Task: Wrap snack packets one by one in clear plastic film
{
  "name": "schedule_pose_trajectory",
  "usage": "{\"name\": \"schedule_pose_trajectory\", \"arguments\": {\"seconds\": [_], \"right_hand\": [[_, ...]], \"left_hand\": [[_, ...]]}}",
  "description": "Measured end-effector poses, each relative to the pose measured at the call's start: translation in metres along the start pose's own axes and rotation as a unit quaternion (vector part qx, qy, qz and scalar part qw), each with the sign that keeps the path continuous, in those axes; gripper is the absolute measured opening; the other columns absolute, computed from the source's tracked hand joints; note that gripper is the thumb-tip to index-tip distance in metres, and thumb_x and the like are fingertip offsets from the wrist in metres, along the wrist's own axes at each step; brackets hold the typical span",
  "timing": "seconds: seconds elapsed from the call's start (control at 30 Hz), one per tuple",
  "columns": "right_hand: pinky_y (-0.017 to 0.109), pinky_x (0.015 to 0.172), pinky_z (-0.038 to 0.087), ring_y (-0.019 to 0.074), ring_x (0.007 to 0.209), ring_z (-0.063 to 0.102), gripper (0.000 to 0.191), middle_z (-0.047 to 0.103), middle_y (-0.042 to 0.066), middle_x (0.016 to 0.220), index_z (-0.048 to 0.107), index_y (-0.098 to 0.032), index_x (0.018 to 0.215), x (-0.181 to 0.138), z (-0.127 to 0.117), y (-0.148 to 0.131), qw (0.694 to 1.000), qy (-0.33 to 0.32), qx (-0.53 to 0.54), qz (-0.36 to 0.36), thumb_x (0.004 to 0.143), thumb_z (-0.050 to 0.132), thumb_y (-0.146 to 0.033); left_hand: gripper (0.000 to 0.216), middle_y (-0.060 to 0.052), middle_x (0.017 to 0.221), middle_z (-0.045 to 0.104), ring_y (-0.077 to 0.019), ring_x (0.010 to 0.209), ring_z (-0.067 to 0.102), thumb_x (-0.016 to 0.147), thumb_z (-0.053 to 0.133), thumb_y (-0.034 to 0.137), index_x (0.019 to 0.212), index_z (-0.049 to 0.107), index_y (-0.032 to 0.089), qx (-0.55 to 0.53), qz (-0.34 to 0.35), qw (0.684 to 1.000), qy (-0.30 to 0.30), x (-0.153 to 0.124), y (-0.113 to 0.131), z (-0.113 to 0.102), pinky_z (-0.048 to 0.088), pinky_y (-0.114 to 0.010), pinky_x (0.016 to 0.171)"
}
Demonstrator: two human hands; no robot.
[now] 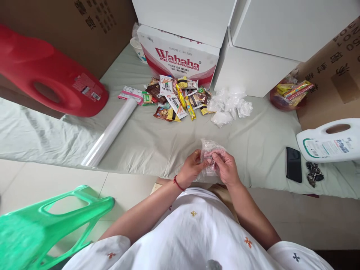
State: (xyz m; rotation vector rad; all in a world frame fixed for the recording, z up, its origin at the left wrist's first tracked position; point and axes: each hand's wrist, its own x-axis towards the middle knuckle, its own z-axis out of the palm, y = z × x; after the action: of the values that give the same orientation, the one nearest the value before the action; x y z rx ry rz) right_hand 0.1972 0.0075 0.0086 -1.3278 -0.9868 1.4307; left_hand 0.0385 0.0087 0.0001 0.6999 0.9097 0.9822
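Note:
A clear plastic bag (210,145) with something pinkish-red inside is held close to my body, at the front edge of the cloth-covered surface. My left hand (192,167) grips it from the left, thumb pressed on the plastic. On the other side my right hand (225,167) pinches the bag, its fingertips almost meeting my left thumb. What the bag contains is partly covered by my fingers and hard to make out. Beyond my hands lie a pile of wrapped snacks (180,99) and a heap of crumpled clear plastic bags (229,105).
A roll of clear film (111,131) lies to the left, near a red jug (56,75). Behind the snacks stands a Wahaha carton (180,56). At right are a phone (294,165), keys (314,174), a white detergent bottle (332,140) and a snack bowl (289,95). A green stool (64,221) stands lower left.

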Motion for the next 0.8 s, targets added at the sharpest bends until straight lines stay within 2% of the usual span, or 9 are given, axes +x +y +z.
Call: {"name": "schedule_pose_trajectory", "arguments": {"seconds": [0.1, 0.17, 0.23, 0.33, 0.4, 0.47, 0.57, 0.67, 0.8], "right_hand": [[0.025, 0.041, 0.028, 0.0080, 0.049, 0.039, 0.040, 0.071, 0.000, 0.080, 0.069, -0.023, 0.087, 0.003, -0.005, 0.002, 0.995, 0.093, 0.031, 0.005, 0.079, 0.078, -0.061], [0.024, 0.041, 0.026, 0.0072, 0.050, 0.038, 0.043, 0.067, -0.001, 0.075, 0.066, -0.022, 0.085, 0.007, -0.016, 0.001, 0.987, 0.152, 0.051, -0.002, 0.074, 0.083, -0.060], [0.023, 0.042, 0.025, 0.0067, 0.051, 0.038, 0.044, 0.063, -0.003, 0.071, 0.065, -0.022, 0.082, 0.008, -0.029, 0.002, 0.982, 0.179, 0.064, -0.001, 0.071, 0.086, -0.058], [0.022, 0.041, 0.023, 0.0057, 0.051, 0.037, 0.042, 0.061, -0.003, 0.071, 0.065, -0.021, 0.081, 0.005, -0.042, 0.004, 0.983, 0.173, 0.066, 0.016, 0.071, 0.087, -0.055], [0.022, 0.040, 0.021, 0.0050, 0.049, 0.035, 0.042, 0.060, -0.004, 0.070, 0.065, -0.021, 0.082, 0.001, -0.045, 0.007, 0.985, 0.158, 0.068, 0.032, 0.071, 0.087, -0.054], [0.023, 0.040, 0.021, 0.0046, 0.047, 0.034, 0.042, 0.059, -0.004, 0.069, 0.064, -0.021, 0.082, -0.002, -0.045, 0.008, 0.986, 0.149, 0.068, 0.042, 0.071, 0.087, -0.055], [0.023, 0.041, 0.024, 0.0053, 0.048, 0.036, 0.042, 0.059, -0.004, 0.068, 0.065, -0.022, 0.083, -0.003, -0.045, 0.008, 0.986, 0.151, 0.060, 0.033, 0.071, 0.087, -0.056], [0.023, 0.043, 0.026, 0.0069, 0.052, 0.040, 0.042, 0.059, -0.004, 0.069, 0.067, -0.022, 0.084, -0.002, -0.050, 0.006, 0.985, 0.164, 0.049, 0.017, 0.071, 0.087, -0.056], [0.023, 0.045, 0.028, 0.0088, 0.056, 0.045, 0.042, 0.060, -0.003, 0.071, 0.067, -0.022, 0.084, 0.002, -0.063, 0.008, 0.978, 0.200, 0.054, 0.010, 0.069, 0.088, -0.055]], "left_hand": [[0.039, 0.003, 0.072, 0.062, -0.0112, 0.068, 0.054, 0.069, 0.091, 0.046, 0.078, 0.066, 0.017, -0.056, 0.004, 0.996, 0.069, 0.010, -0.004, -0.004, 0.044, -0.026, 0.068], [0.036, 0.004, 0.070, 0.060, -0.0094, 0.066, 0.054, 0.067, 0.092, 0.040, 0.076, 0.065, 0.018, -0.098, 0.000, 0.989, 0.109, 0.012, -0.001, -0.013, 0.044, -0.023, 0.065], [0.032, 0.003, 0.076, 0.064, -0.0110, 0.072, 0.061, 0.064, 0.092, 0.030, 0.075, 0.064, 0.018, -0.151, -0.017, 0.982, 0.113, 0.010, 0.005, -0.023, 0.047, -0.023, 0.067], [0.027, -0.002, 0.100, 0.073, -0.0212, 0.096, 0.070, 0.062, 0.086, 0.019, 0.073, 0.062, 0.018, -0.229, -0.058, 0.971, 0.046, 0.005, 0.015, -0.031, 0.055, -0.031, 0.078], [0.025, -0.005, 0.119, 0.072, -0.0294, 0.112, 0.069, 0.061, 0.081, 0.015, 0.081, 0.065, 0.018, -0.256, -0.082, 0.963, -0.010, 0.004, 0.018, -0.033, 0.057, -0.041, 0.088], [0.036, -0.007, 0.127, 0.070, -0.0318, 0.116, 0.069, 0.061, 0.080, 0.012, 0.094, 0.068, 0.019, -0.258, -0.083, 0.962, -0.037, 0.005, 0.018, -0.034, 0.057, -0.043, 0.091], [0.049, -0.008, 0.124, 0.072, -0.0237, 0.099, 0.073, 0.063, 0.085, 0.013, 0.108, 0.067, 0.020, -0.235, -0.081, 0.967, -0.046, 0.009, 0.017, -0.036, 0.058, -0.035, 0.083], [0.061, -0.009, 0.121, 0.074, -0.0134, 0.077, 0.070, 0.067, 0.092, 0.022, 0.121, 0.065, 0.022, -0.193, -0.118, 0.972, -0.064, 0.014, 0.016, -0.042, 0.054, -0.026, 0.071], [0.061, -0.011, 0.102, 0.077, -0.0116, 0.065, 0.065, 0.065, 0.096, 0.028, 0.119, 0.071, 0.020, -0.108, -0.156, 0.975, -0.112, 0.017, 0.018, -0.054, 0.043, -0.021, 0.052]]}}
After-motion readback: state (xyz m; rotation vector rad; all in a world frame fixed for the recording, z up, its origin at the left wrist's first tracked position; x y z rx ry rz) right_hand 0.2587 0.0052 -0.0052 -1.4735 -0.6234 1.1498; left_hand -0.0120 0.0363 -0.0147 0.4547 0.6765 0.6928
